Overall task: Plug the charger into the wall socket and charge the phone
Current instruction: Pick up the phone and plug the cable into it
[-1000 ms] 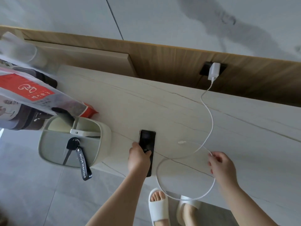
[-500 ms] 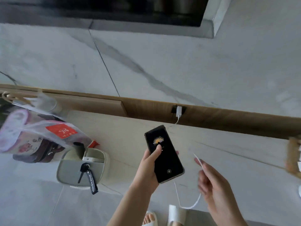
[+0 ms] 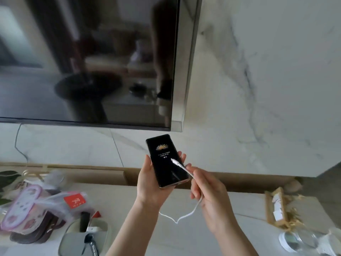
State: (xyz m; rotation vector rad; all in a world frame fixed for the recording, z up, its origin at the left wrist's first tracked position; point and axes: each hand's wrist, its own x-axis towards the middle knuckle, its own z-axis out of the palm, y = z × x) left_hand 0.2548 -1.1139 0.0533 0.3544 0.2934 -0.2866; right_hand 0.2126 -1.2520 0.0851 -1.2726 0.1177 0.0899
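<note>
My right hand point(image 3: 208, 189) pinches the cable point(image 3: 181, 168) just behind its plug, thumb and fingers pressed on it; the rest of the cord droops in a loop to the table point(image 3: 193, 237) below. Plug tip sits over the phone point(image 3: 167, 160) screen, not at the port yet. Left hand point(image 3: 151, 182) wraps the phone from behind, screen lit, facing me, bottom edge toward my right hand. Next, imo: bring the tip down to the bottom edge, line it up w/ the port, push straight in, no twisting. Grip close to the plug so it doesn't wobble; keep the phone steady w/ the left. Beyond: wall, dark TV point(image 3: 88, 60). Socket isn't in view, so can't tell if the charger's plugged in.
</note>
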